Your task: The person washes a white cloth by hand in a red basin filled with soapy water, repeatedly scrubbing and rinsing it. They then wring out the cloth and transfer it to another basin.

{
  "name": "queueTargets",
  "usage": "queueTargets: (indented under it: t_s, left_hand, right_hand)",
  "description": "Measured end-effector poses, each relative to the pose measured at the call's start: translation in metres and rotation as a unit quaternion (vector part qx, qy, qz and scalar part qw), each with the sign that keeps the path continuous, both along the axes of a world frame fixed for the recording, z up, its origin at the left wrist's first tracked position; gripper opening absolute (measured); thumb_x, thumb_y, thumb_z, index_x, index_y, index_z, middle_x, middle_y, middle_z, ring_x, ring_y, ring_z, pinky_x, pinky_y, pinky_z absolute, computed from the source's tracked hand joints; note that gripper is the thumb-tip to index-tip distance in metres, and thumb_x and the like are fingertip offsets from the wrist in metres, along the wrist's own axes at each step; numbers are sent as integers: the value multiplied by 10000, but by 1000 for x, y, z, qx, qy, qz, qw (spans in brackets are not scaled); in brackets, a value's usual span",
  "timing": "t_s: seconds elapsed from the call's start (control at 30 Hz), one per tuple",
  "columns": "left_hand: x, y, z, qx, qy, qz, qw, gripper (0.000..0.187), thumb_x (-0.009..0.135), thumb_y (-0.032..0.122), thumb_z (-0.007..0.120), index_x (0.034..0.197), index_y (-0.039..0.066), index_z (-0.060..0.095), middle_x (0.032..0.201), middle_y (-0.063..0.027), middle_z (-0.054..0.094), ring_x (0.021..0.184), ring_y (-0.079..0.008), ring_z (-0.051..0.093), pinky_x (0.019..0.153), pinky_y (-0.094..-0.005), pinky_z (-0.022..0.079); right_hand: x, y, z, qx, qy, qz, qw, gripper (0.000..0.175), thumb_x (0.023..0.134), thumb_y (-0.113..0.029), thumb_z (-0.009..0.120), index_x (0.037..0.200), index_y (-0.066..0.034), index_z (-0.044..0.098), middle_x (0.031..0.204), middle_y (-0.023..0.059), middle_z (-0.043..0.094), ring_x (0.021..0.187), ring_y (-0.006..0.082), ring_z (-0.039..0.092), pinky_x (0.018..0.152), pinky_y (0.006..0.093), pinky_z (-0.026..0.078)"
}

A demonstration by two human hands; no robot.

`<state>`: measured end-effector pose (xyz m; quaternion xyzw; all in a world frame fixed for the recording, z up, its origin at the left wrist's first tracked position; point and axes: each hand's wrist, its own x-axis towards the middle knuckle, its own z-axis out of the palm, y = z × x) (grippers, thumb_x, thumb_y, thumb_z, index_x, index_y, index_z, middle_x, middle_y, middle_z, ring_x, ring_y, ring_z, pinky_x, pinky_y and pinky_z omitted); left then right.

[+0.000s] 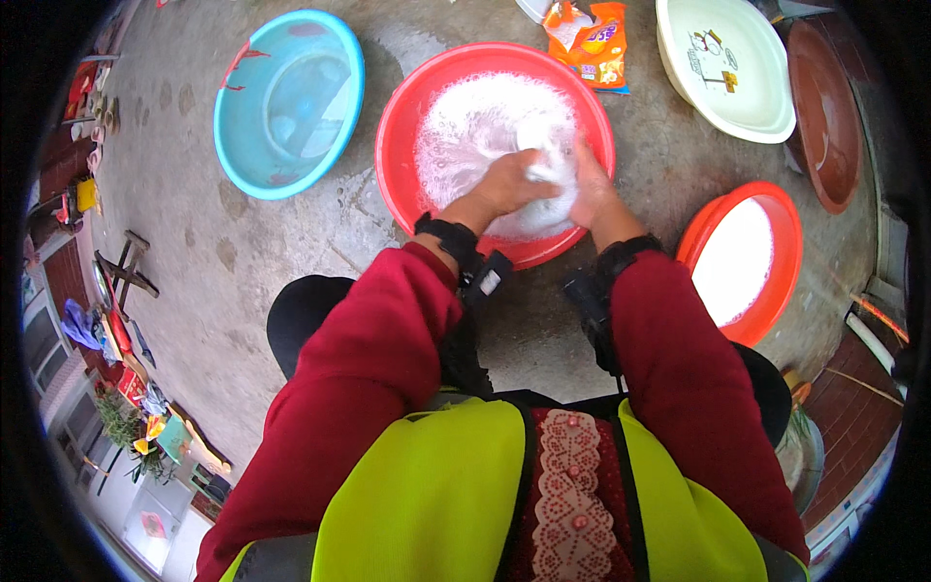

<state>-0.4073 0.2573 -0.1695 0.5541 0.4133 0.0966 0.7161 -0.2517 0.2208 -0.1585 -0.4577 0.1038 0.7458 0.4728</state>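
A red plastic basin (pixel 387 156) filled with sudsy water stands on the floor in front of me. Both my hands are inside it, at the side nearer to me and toward the right. My left hand (pixel 513 183) grips a white, foam-covered item (pixel 537 137), with the thumb and fingers bent over it. On the item's other side, my right hand (pixel 593 188) holds it too, its fingers partly hidden in the suds. Motion blur and foam keep me from telling whether the item is cloth or something else.
To the left stands a blue plastic basin (pixel 225 138) holding water. An orange detergent bag (pixel 600 47) lies behind the red basin. A cream basin (pixel 673 62), a brown basin (pixel 825 116) and an orange basin of suds (pixel 785 284) line the right. A small wooden stool (pixel 127 273) is far left.
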Motion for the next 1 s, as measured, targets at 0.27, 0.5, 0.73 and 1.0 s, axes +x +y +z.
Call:
queueTargets:
  t_s: [0.27,0.5,0.73,1.0]
  left_hand:
    - [23,-2,69,386,182,78,901,310,815,353,559,750,76,683,729,-217,637,679,-396,621,636,-469,510]
    - [-49,33,-12,139,344,194,908,369,767,330,608,1066,115,631,920,-212,668,856,-352,655,767,-432,523]
    - [-33,6,-16,108,248,71,960,487,738,319,718,1100,7,624,994,-202,664,957,-279,631,803,-379,500]
    - [30,-15,69,502,63,70,860,192,819,282,613,763,114,688,746,-95,649,711,-302,621,643,-401,512]
  right_hand:
    - [4,9,-29,107,173,148,968,403,937,-308,484,1194,-4,543,1087,152,623,991,307,613,884,456,494]
    - [-27,-1,-6,35,-107,90,990,317,870,-122,570,1179,-50,572,1108,122,631,986,239,617,851,398,497]
    - [-15,-3,-1,-22,21,147,989,565,903,-536,493,1301,-134,474,1257,120,546,1151,311,519,951,482,416]
    - [-11,5,-22,185,26,188,964,453,887,-454,563,1103,-57,594,1035,119,645,932,239,633,800,418,527]
